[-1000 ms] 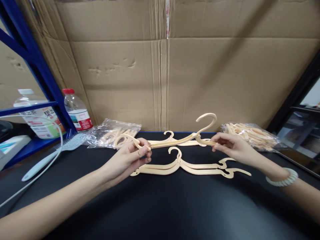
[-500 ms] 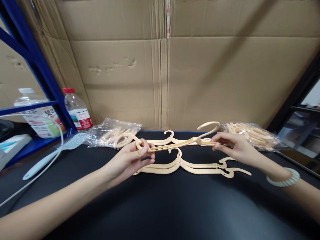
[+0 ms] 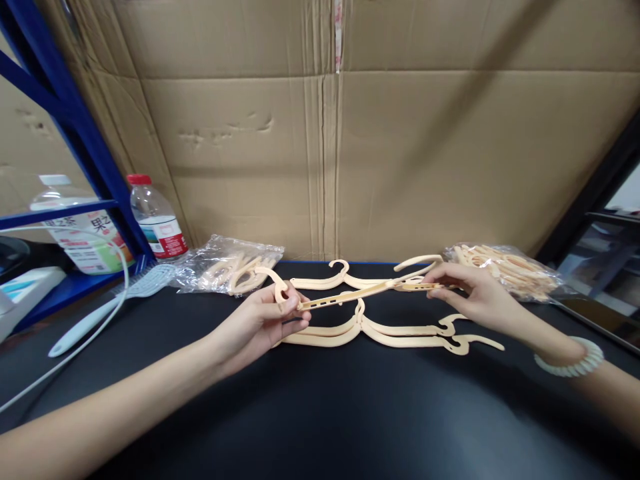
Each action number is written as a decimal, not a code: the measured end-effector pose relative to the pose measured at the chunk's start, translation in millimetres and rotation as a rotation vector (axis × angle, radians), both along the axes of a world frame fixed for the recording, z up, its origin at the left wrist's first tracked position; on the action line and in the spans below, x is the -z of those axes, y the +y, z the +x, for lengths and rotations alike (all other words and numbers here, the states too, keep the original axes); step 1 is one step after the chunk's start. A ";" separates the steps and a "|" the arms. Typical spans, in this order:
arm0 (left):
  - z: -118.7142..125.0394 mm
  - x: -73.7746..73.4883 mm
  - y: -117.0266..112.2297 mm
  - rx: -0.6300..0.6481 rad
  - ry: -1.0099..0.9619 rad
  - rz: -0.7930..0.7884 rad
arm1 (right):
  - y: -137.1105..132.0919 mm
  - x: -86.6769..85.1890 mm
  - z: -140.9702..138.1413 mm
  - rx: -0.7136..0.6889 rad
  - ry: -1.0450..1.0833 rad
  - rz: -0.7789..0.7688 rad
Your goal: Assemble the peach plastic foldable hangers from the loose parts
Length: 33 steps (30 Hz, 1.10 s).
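A cream plastic hanger [image 3: 350,295] is held just above the black table, turned nearly flat. My left hand [image 3: 260,323] pinches its left end. My right hand [image 3: 463,293] pinches its right end beside the hook. Under it on the table lie assembled cream hangers [image 3: 400,330], overlapping in a low stack. One more cream hanger [image 3: 325,281] lies flat behind the held one.
Two clear bags of cream hanger parts sit at the back: the left bag [image 3: 227,265] and the right bag [image 3: 505,270]. A water bottle [image 3: 157,220] and a labelled jug [image 3: 80,233] stand by the blue rack [image 3: 75,133]. A pale brush [image 3: 110,303] lies left. Cardboard wall [image 3: 350,147] behind.
The held hanger has tipped from upright to nearly flat, its hook swinging down and away. Both hands kept their grip and sank slightly toward the stack.
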<state>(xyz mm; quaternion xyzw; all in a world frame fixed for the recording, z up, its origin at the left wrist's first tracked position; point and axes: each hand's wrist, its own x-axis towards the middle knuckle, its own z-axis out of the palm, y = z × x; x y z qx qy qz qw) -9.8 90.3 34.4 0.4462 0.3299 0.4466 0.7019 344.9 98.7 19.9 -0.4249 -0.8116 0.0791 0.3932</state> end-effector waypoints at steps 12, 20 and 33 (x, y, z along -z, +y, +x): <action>-6.5 11.0 7.8 -0.050 0.059 0.113 | -10.9 -3.1 -14.2 0.033 -0.035 0.018; -2.4 4.0 1.4 -0.120 0.065 0.019 | -9.7 -5.6 -11.8 0.061 -0.048 0.079; -4.0 4.1 3.0 -0.091 0.099 0.083 | -11.5 -8.3 -11.9 0.072 -0.044 0.098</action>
